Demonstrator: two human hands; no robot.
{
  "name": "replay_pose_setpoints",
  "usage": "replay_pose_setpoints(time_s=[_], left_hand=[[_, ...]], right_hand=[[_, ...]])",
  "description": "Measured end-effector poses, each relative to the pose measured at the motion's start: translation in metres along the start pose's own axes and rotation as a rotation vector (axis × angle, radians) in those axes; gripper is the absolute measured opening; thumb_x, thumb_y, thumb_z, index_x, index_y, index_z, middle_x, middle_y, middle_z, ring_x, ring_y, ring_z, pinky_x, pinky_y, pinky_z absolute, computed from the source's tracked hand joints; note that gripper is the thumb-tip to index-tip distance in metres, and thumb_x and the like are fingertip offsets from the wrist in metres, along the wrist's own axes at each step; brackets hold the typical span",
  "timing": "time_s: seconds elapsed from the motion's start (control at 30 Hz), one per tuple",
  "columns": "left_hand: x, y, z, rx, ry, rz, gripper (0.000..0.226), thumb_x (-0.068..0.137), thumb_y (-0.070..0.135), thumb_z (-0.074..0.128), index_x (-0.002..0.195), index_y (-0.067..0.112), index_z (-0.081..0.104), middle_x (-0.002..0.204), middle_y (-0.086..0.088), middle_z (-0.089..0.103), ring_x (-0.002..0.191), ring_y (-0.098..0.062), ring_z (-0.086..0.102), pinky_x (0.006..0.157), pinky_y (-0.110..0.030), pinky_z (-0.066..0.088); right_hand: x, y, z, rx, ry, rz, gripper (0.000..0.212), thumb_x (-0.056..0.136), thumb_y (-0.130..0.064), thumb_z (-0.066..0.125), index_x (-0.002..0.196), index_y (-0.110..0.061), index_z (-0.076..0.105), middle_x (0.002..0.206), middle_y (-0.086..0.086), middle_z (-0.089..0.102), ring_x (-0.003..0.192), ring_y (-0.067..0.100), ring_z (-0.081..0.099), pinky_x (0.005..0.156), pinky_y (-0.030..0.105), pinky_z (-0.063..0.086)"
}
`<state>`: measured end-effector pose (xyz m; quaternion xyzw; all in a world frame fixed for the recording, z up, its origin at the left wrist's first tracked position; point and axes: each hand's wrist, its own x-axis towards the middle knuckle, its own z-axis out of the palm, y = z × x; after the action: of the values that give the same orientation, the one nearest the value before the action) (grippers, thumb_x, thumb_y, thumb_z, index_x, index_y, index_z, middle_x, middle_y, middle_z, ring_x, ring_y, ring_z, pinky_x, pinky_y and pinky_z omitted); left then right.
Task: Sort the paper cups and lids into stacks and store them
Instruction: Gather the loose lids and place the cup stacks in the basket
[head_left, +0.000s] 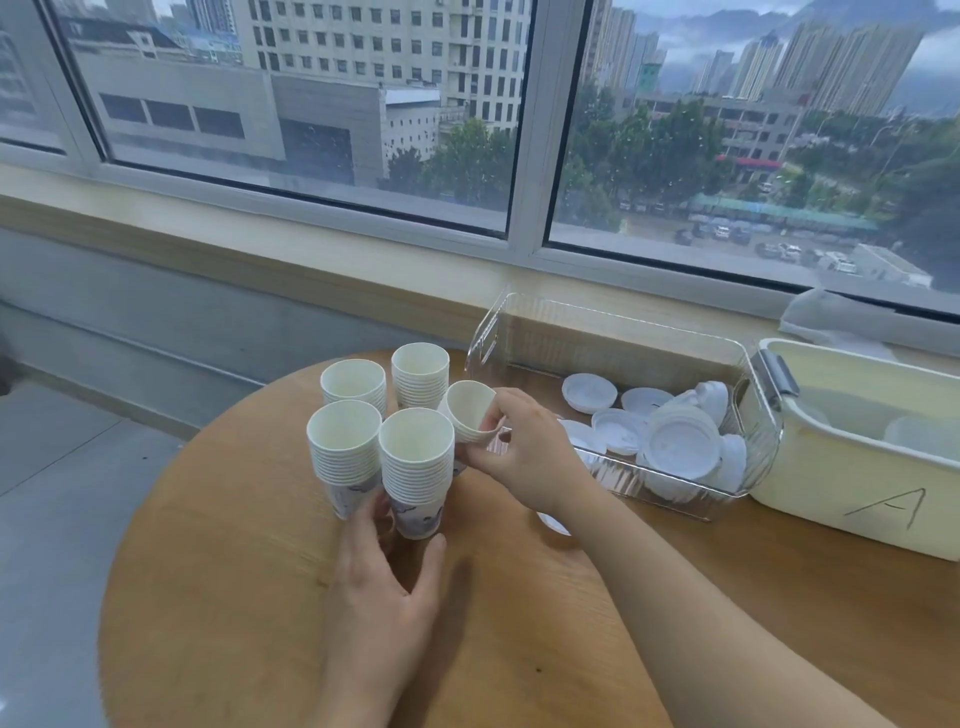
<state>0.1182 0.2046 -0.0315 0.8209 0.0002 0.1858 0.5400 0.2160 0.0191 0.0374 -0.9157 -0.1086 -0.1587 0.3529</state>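
Observation:
Several upright stacks of white paper cups stand together on the round wooden table (249, 597): two at the back (354, 387) (420, 376) and two in front (344, 452) (416, 462). My left hand (387, 577) holds the base of the front right stack between thumb and fingers. My right hand (519, 449) grips a short tilted stack of cups (467, 408) just right of the group. White plastic lids (680, 447) lie loose in a clear plastic bin (623, 322) to the right.
A cream bin marked "A" (831, 493) stands right of the clear bin, against the window ledge. One white lid (553, 522) lies on the table partly under my right wrist. The floor drops away left of the table.

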Motion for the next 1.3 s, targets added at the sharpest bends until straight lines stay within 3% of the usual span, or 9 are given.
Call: replay_pose_setpoints(time_s=[0.13,0.3,0.43,0.53,0.63,0.73,0.8,1.13,1.3], left_hand=[[0.009,-0.001,0.007,0.019,0.0,0.002,0.071,0.086,0.033,0.082,0.147,0.035,0.045,0.13,0.019,0.061,0.114,-0.004,0.061,0.095,-0.033,0.052],[0.023,-0.004,0.023,0.022,-0.021,0.037,0.067,0.093,0.023,0.075,0.151,0.027,0.043,0.139,0.007,0.06,0.123,-0.015,0.059,0.101,-0.039,0.052],[0.033,-0.001,0.036,0.003,-0.038,0.061,0.067,0.094,0.014,0.073,0.152,0.024,0.041,0.143,0.008,0.056,0.127,-0.012,0.056,0.102,-0.032,0.048],[0.043,-0.002,0.046,0.0,-0.041,0.058,0.067,0.092,0.01,0.075,0.15,0.02,0.044,0.137,0.006,0.058,0.115,-0.004,0.056,0.097,-0.027,0.048],[0.054,-0.002,0.055,-0.026,-0.078,0.039,0.066,0.089,0.012,0.079,0.145,0.022,0.047,0.131,0.005,0.063,0.113,-0.012,0.06,0.094,-0.028,0.05],[0.064,0.003,0.061,-0.057,-0.107,0.015,0.063,0.084,0.007,0.084,0.137,0.017,0.051,0.118,0.004,0.068,0.098,0.006,0.065,0.08,-0.005,0.046],[0.072,0.005,0.066,-0.103,-0.122,-0.02,0.064,0.08,0.007,0.087,0.133,0.019,0.053,0.111,0.01,0.069,0.089,0.014,0.064,0.071,0.0,0.044],[0.1,-0.003,0.081,-0.256,-0.189,0.004,0.073,0.074,0.007,0.092,0.13,0.036,0.057,0.119,0.035,0.065,0.113,0.011,0.061,0.088,0.0,0.043],[0.102,-0.004,0.082,-0.277,-0.197,0.005,0.07,0.073,0.008,0.093,0.125,0.039,0.059,0.118,0.036,0.066,0.114,0.011,0.061,0.089,0.0,0.042]], right_hand=[[-0.001,0.004,0.001,0.089,0.054,0.029,0.036,0.074,-0.031,0.087,0.084,-0.019,0.055,0.102,-0.005,0.065,0.095,0.017,0.06,0.083,0.047,0.055],[-0.008,0.0,-0.022,0.181,0.109,0.053,0.039,0.074,-0.035,0.084,0.105,-0.033,0.06,0.11,-0.014,0.065,0.103,0.014,0.064,0.085,0.04,0.059],[-0.01,-0.003,-0.052,0.226,0.158,0.06,0.053,0.076,-0.031,0.085,0.121,-0.038,0.06,0.112,-0.019,0.067,0.1,0.011,0.068,0.084,0.038,0.06],[-0.007,-0.001,-0.074,0.256,0.211,0.069,0.054,0.08,-0.02,0.087,0.125,-0.033,0.061,0.115,-0.022,0.066,0.103,0.009,0.068,0.085,0.035,0.061],[0.001,0.004,-0.091,0.266,0.268,0.073,0.055,0.08,-0.024,0.088,0.126,-0.035,0.059,0.119,-0.013,0.068,0.108,0.012,0.068,0.084,0.034,0.062],[0.015,0.015,-0.096,0.269,0.324,0.093,0.057,0.079,-0.025,0.088,0.126,-0.037,0.057,0.121,-0.01,0.069,0.107,0.013,0.069,0.087,0.035,0.062],[0.026,0.023,-0.095,0.249,0.335,0.112,0.061,0.077,-0.033,0.087,0.128,-0.041,0.055,0.123,-0.01,0.068,0.112,0.015,0.068,0.089,0.039,0.062],[0.068,0.067,-0.052,0.071,0.251,0.188,0.073,0.075,-0.043,0.086,0.137,-0.041,0.049,0.124,-0.011,0.064,0.1,0.025,0.071,0.085,0.051,0.062],[0.079,0.078,-0.039,0.028,0.225,0.205,0.074,0.079,-0.038,0.088,0.143,-0.033,0.051,0.131,-0.012,0.063,0.116,0.014,0.061,0.099,0.046,0.055]])
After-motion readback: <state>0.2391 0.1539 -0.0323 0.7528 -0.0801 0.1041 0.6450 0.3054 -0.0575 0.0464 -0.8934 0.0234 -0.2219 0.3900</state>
